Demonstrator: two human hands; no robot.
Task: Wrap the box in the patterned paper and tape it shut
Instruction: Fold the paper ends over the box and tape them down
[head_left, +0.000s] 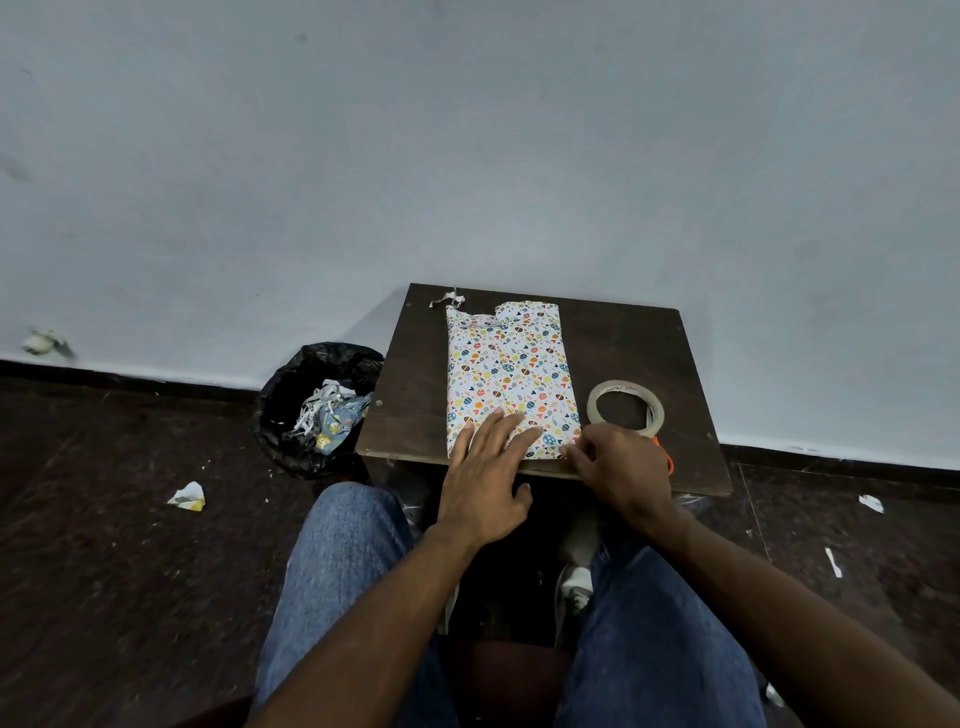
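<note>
A flat box covered in white paper with coloured egg and heart prints lies lengthwise on a small dark wooden table. My left hand lies flat with straight fingers pressing on the near end of the wrapped box. My right hand has curled fingers at the near right corner of the paper; what it pinches there is hidden. A roll of clear tape lies on the table just right of the box. The far end of the paper is folded unevenly.
Something orange peeks out from under my right hand. A black-lined bin with paper scraps stands left of the table. Paper scraps litter the dark floor. A torn scrap sits at the table's far edge. My knees are under the table.
</note>
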